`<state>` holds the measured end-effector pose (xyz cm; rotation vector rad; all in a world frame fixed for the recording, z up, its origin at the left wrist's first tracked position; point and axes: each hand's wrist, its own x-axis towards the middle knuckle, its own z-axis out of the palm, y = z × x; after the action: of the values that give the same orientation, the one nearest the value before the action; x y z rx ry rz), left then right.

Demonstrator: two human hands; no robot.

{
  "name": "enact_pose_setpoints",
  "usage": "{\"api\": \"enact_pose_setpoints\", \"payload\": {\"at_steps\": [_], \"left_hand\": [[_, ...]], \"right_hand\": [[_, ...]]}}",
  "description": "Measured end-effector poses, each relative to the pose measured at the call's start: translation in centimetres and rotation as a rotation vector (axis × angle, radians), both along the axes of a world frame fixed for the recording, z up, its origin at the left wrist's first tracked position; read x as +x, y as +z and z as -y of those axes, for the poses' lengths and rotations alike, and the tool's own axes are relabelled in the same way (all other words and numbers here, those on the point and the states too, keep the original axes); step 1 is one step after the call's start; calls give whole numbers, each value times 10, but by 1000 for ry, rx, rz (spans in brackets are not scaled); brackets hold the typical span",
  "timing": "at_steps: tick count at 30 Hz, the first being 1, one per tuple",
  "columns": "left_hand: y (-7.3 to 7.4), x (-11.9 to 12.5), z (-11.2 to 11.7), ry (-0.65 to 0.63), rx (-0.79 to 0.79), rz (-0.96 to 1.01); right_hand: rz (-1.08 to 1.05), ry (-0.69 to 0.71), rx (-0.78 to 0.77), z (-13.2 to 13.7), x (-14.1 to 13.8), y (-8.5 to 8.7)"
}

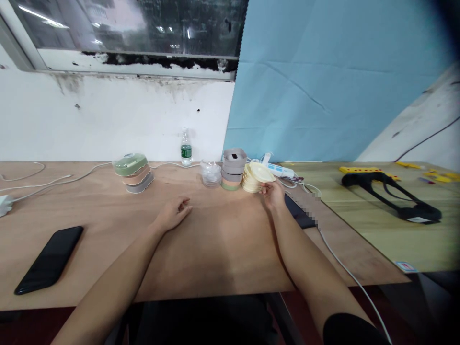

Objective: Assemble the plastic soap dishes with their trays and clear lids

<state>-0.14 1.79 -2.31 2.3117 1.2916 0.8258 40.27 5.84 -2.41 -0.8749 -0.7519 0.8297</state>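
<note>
My right hand [273, 195] grips the near edge of a tilted, fanned stack of cream round plastic dishes [256, 176] at the back of the wooden table [215, 254]. My left hand [174, 214] lies on the tabletop, fingers loosely curled, holding nothing. Nearest to it, farther back, stands a stack of green, peach and grey scalloped dishes [133, 171]. Left of my right hand are a grey, beige and green stack of round pieces [233, 167] and a clear plastic stack [211, 174].
A water bottle [186, 148] stands by the wall. A black phone [49, 260] lies at front left, and a dark flat device [300, 212] at right. White cables cross the table to a white power strip [276, 170]. A lighter table holds a black strap [391, 199].
</note>
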Motion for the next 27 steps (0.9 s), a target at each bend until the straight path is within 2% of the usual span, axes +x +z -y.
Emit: {"api": "enact_pose_setpoints", "payload": {"at_steps": [5,12,21,27], "left_hand": [[1,0,0,2,-11,-11],[2,0,1,-15,4,-18],[5,0,3,-18,-4,-28],[4,1,2,-15,-7,-20]], "right_hand": [[65,27,9,0,-2,1],[47,-66,-86,-1,-3,-2],[40,-126,-98,-3,0,-5],[163,-160,-103,-3,-6,-6]]}}
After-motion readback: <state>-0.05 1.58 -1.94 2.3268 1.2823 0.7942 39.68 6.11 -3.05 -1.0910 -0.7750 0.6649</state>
